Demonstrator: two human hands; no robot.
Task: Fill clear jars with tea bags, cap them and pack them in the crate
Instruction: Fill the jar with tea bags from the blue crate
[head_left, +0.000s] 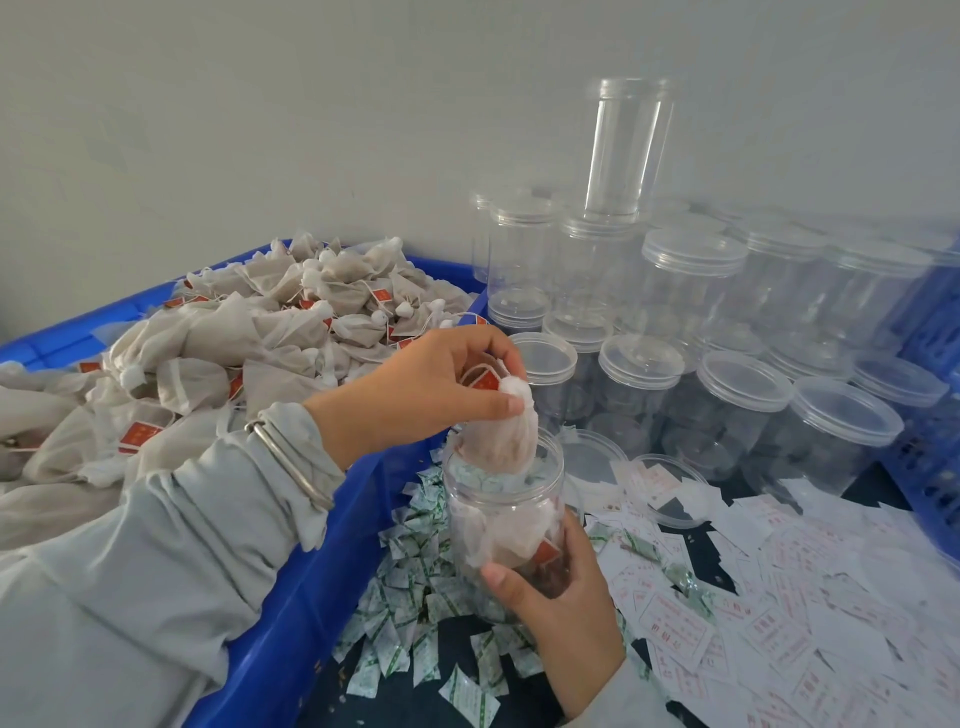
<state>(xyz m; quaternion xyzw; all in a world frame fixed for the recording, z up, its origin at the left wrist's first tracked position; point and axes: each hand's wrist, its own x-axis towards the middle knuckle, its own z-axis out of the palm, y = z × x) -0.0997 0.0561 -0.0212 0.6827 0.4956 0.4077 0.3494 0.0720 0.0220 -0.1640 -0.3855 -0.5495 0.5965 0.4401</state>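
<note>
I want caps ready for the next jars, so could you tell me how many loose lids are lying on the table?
2: one lid beside the held jar, the other just beyond it, on the paper slips. Others may be hidden under the slips.

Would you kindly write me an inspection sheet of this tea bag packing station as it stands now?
Surface: dark table, mostly covered.
Job's things: open jar upright, partly filled; tea bag half through its mouth; blue bin heaped with tea bags; capped empty jars stacked behind; loose lids beside the jar.
Clutter: green-and-white sachets and white printed slips strewn about.
Grippers: left hand pinches the tea bag's top; right hand grips the jar low down.
Cables: nothing seen.
Surroundings: plain wall; blue crate at the right edge.
</note>
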